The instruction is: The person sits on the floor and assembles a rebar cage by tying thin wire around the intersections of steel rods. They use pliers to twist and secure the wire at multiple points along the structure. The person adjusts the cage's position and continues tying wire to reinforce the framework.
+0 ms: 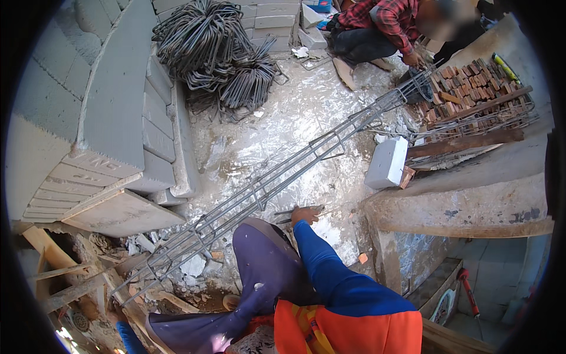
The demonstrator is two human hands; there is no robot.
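My right hand [305, 214] is closed around a tool with two thin dark metal handles [284, 216], low over the concrete floor beside my knee. Its far end is too small to make out. At the lower left, my left hand [113, 315] is near the end of a long rebar cage [259, 192]; its fingers are too dark and small to read. The cage, long bars joined by square stirrups, runs diagonally past my knee to the upper right. There a person [383, 29] in a red checked shirt crouches with a hand [413, 59] at its far end.
Bent steel stirrups [203, 44] lie heaped at the back left. Grey blocks [112, 100] are stacked along the left. A white block [387, 163] and piled bricks [471, 82] stand at right. Broken rubble [193, 265] and timber [76, 289] edge the lower left.
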